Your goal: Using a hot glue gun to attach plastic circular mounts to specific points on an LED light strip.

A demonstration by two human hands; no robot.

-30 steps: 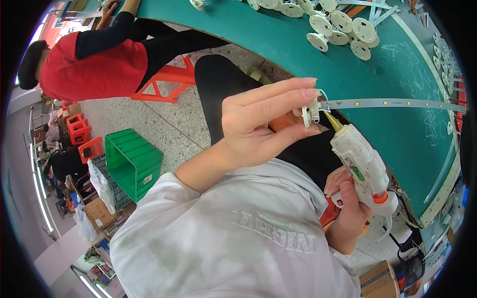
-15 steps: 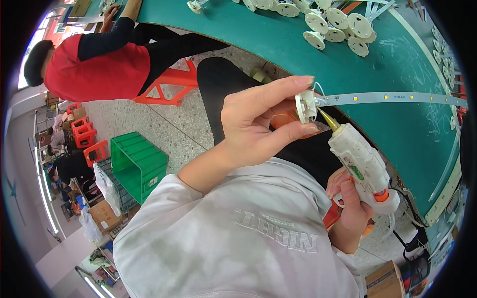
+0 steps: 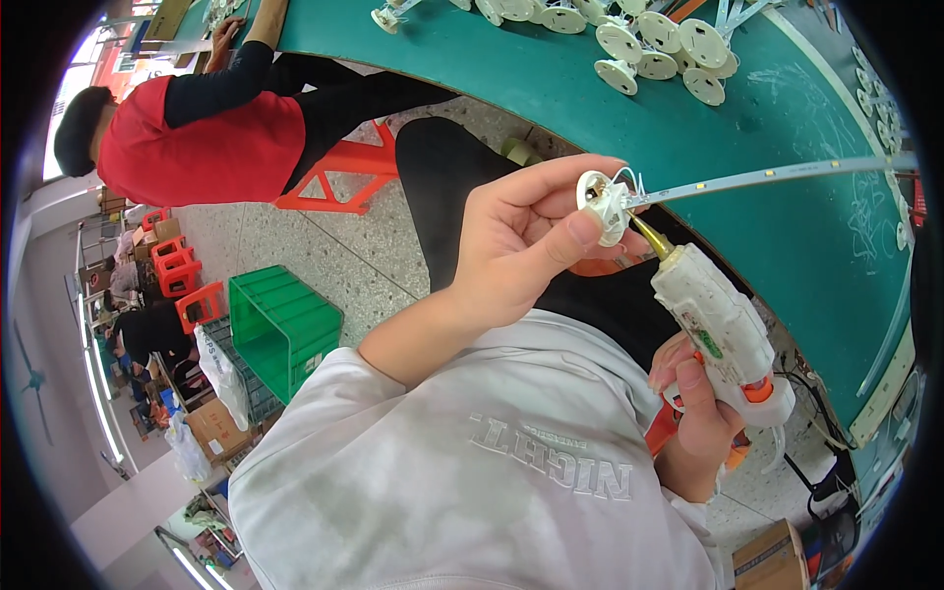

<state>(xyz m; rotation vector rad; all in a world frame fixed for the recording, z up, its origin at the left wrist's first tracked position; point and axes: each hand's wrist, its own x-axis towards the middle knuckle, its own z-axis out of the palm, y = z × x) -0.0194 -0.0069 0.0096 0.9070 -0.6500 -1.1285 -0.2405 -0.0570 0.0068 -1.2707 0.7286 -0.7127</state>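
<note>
Between thumb and fingers, my left hand (image 3: 521,236) pinches a round white plastic cap (image 3: 612,222), tilted so its inner side partly shows. Thin white wires loop at the cap, and a long LED strip (image 3: 757,178) runs from it to the right over the bench. My right hand (image 3: 693,398) grips the handle of a white hot glue gun (image 3: 713,315), which has an orange part near its rear. The gun's brass nozzle (image 3: 651,236) points up-left, its tip at the spot where strip and cap meet. Whether glue is coming out is too small to tell.
Many round white caps (image 3: 659,49) lie heaped on the green bench (image 3: 521,84) at the far side. To the left, a person in a red top (image 3: 202,138) sits on a red stool (image 3: 344,172). A green crate (image 3: 285,329) stands on the floor; a cardboard box (image 3: 772,560) is at lower right.
My left hand has turned the cap, so more of its inner face shows, and my thumb has shifted up over it. The strip now slants upward to the right. The glue gun stays nearly in place.
</note>
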